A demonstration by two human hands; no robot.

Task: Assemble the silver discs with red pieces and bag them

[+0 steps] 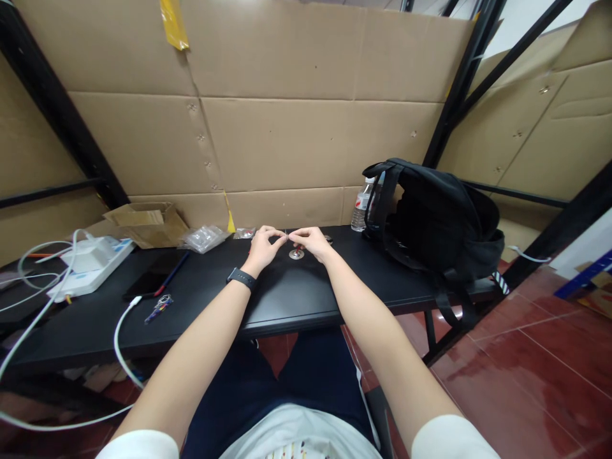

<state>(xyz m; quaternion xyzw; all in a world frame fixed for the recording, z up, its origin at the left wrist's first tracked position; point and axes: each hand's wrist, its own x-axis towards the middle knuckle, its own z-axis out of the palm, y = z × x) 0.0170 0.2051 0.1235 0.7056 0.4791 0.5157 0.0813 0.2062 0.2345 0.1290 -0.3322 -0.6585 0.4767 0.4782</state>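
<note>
My left hand (264, 246) and my right hand (312, 242) meet above the far middle of the black table (287, 299). Both are pinched, fingertips almost touching, on a tiny thin thing between them that is too small to name. A small round silvery part (296, 254) lies on the table just below the fingertips. A black band (241, 278) sits on my left wrist.
A black backpack (440, 223) and a water bottle (361, 207) stand at the right. At the left lie a white power strip (90, 264) with cables, a dark phone (148, 280), a pen, keys (160, 306), a cardboard box (146, 223) and clear bags (203, 238). Cardboard walls stand behind.
</note>
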